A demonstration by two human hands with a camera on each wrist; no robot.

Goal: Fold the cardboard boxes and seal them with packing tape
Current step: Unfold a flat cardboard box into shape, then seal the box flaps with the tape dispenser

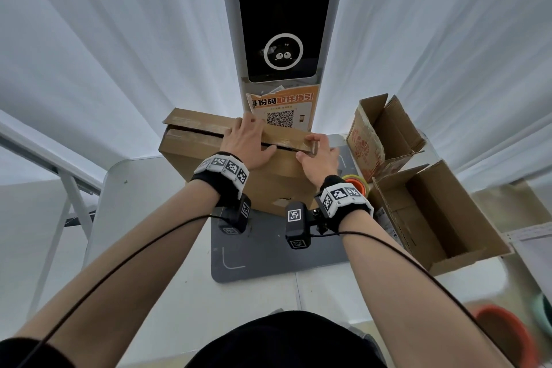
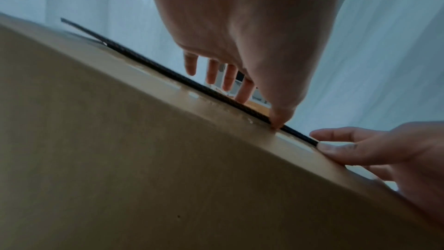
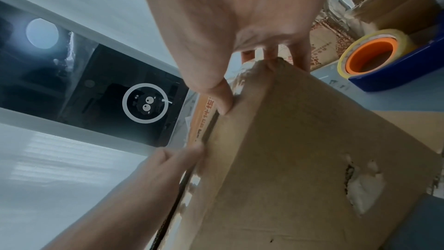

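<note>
A brown cardboard box (image 1: 194, 149) stands on the grey mat (image 1: 263, 257), its two top flaps folded down with a dark slit left between them. My left hand (image 1: 248, 140) lies spread over the seam. Its fingers (image 2: 228, 77) reach across the far flap, and its thumb (image 2: 278, 119) presses at the slit. My right hand (image 1: 318, 152) grips the box's right end. Its thumb (image 3: 223, 102) sits on top by the seam and its fingers curl over the corner. A tape roll with an orange core (image 3: 371, 56) sits in a blue dispenser just right of the box (image 3: 300, 149).
An open cardboard box (image 1: 433, 218) lies at the right. A printed open box (image 1: 367, 140) stands behind it. A tall kiosk with a dark screen (image 1: 280, 39) rises right behind the box being held. White curtains surround the table. An orange bowl (image 1: 504, 331) sits low right.
</note>
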